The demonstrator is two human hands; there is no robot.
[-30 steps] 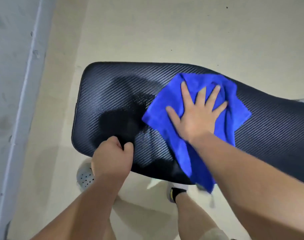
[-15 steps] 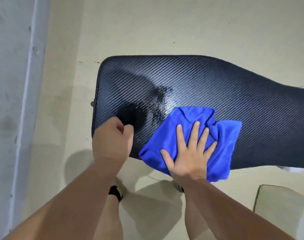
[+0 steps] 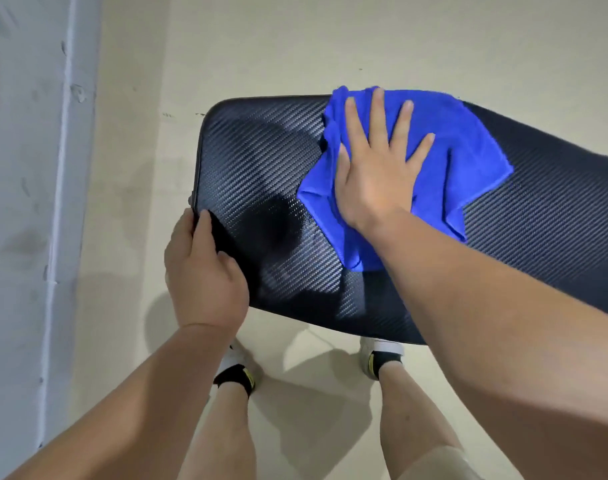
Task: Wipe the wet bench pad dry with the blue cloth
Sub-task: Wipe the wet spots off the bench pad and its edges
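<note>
The black bench pad (image 3: pixel 538 216) with a woven carbon-fibre pattern stretches from centre to the right edge. A rumpled blue cloth (image 3: pixel 462 157) lies on its far side, one corner reaching past the far edge. My right hand (image 3: pixel 375 171) presses flat on the cloth with fingers spread. My left hand (image 3: pixel 202 271) grips the pad's near left corner, thumb on top and fingers curled round the edge. A dark wet sheen shows on the pad between my hands.
A beige floor (image 3: pixel 330 46) surrounds the bench. A pale blue-grey wall (image 3: pixel 25 202) runs down the left side. My two legs and feet in white shoes with black socks (image 3: pixel 382 358) stand just under the pad's near edge.
My right hand has pushed the cloth from the pad's near edge up to its far edge. My left hand has stayed at the near left corner, and the view has shifted.
</note>
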